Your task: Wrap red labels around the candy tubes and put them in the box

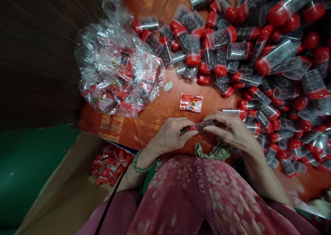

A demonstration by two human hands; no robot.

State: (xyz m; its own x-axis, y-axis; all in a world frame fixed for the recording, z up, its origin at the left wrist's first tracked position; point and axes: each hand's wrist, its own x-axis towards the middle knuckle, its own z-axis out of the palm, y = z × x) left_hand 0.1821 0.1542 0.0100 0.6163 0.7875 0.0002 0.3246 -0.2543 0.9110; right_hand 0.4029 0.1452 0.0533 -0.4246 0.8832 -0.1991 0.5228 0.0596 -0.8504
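Observation:
Between my two hands is a clear plastic tube [203, 125] of small dark balls, held almost level. My right hand [230, 129] has its fingers closed round the tube's right part. At the tube's left end my left hand [172, 134] pinches a red printed label [190, 128]. The label meets that end, but my fingers hide how far it goes round. Just beyond my hands, one flat red printed label [191, 103] lies on the orange tabletop [144, 124].
A crinkled clear bag [119, 69] full of red labels stands on the left. Red-capped tubes [222, 37] of dark balls are heaped from the back to the right. A greenish cloth [216, 150] lies near my lap. Below left, a cardboard box [69, 180] holds red wrapped pieces [111, 162].

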